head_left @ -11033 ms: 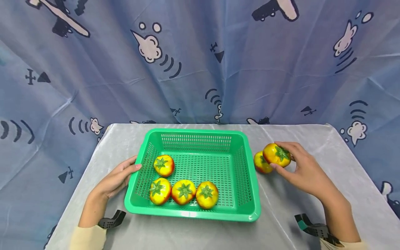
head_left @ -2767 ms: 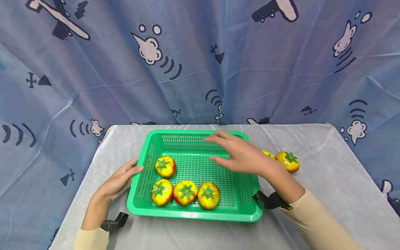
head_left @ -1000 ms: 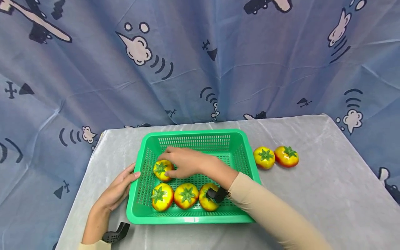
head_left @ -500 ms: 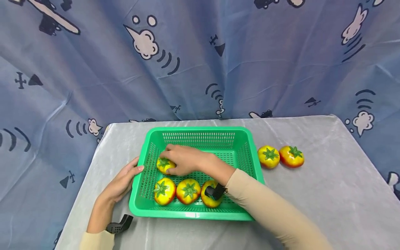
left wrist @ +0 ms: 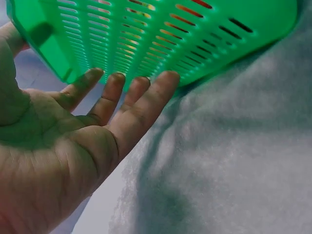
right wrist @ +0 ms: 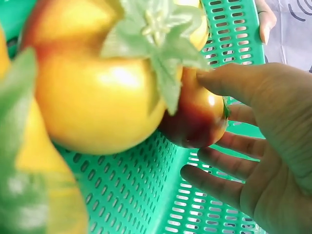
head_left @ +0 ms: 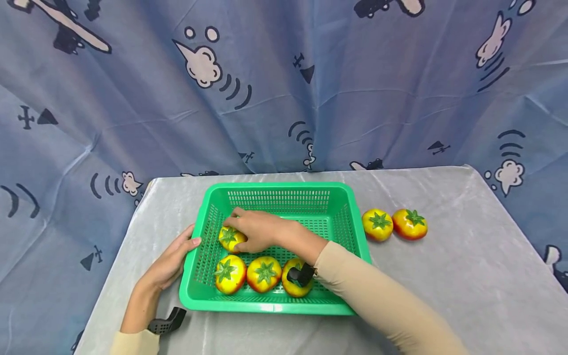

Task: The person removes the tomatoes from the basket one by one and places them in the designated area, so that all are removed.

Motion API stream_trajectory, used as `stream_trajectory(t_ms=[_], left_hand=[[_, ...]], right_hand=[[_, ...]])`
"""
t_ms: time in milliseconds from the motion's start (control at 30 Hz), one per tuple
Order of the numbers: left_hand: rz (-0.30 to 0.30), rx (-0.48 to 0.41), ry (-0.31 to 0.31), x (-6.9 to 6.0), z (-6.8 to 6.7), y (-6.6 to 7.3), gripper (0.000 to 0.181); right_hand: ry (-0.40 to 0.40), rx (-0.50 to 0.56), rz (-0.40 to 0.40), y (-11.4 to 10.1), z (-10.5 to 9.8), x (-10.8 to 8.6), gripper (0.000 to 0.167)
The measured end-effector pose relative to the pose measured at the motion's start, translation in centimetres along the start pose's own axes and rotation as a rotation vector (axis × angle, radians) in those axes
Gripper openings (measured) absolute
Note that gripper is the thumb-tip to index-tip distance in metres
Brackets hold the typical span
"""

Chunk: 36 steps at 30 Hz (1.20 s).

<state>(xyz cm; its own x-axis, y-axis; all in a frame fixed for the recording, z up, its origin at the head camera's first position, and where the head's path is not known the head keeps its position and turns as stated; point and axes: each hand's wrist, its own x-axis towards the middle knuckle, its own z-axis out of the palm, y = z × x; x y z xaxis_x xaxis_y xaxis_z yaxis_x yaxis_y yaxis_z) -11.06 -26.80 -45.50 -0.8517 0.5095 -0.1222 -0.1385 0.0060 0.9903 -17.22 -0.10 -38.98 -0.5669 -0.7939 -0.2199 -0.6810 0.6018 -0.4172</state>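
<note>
In the head view, a green plastic basket (head_left: 275, 308) with slotted walls holds several yellow-red persimmons with green leafy tops. My right hand (head_left: 259, 230) reaches in from the right and grips the back-left persimmon (head_left: 228, 240), thumb on the near side and fingers on the far side. The right wrist view shows the thumb on this persimmon (right wrist: 195, 119), with fingers behind it. My left hand (head_left: 170, 259) holds the basket's left side, thumb over the rim; in the left wrist view its fingertips (left wrist: 165, 83) touch the outer wall.
A row of persimmons (head_left: 264, 274) lies along the basket's front, one partly behind the right wrist camera (head_left: 301, 274). Two more persimmons, a left one (head_left: 377, 225) and a right one (head_left: 409, 224), sit on the grey-covered table (head_left: 466, 276). A blue patterned curtain (head_left: 266, 98) hangs behind.
The right hand has set down a persimmon right of the basket, crossed over the basket and taken hold of the back-left one. Over the last second its grip looks unchanged; the left hand stays on the basket.
</note>
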Motion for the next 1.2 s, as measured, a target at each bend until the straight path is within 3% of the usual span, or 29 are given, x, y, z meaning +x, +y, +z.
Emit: stream_trajectory(t_ms=[667, 967, 1200], left_hand=[[-0.036, 0.073, 0.017, 0.43, 0.31, -0.04, 0.064], [-0.047, 0.066, 0.022, -0.25, 0.31, -0.41, 0.065], [-0.022, 0.034, 0.020, -0.20, -0.03, -0.45, 0.064]], right_hand=[[0.010, -0.011, -0.001, 0.23, 0.30, 0.33, 0.069], [-0.003, 0.004, -0.013, 0.04, 0.87, 0.33, 0.067], [0.010, -0.003, -0.027, 0.16, 0.73, 0.56, 0.067]])
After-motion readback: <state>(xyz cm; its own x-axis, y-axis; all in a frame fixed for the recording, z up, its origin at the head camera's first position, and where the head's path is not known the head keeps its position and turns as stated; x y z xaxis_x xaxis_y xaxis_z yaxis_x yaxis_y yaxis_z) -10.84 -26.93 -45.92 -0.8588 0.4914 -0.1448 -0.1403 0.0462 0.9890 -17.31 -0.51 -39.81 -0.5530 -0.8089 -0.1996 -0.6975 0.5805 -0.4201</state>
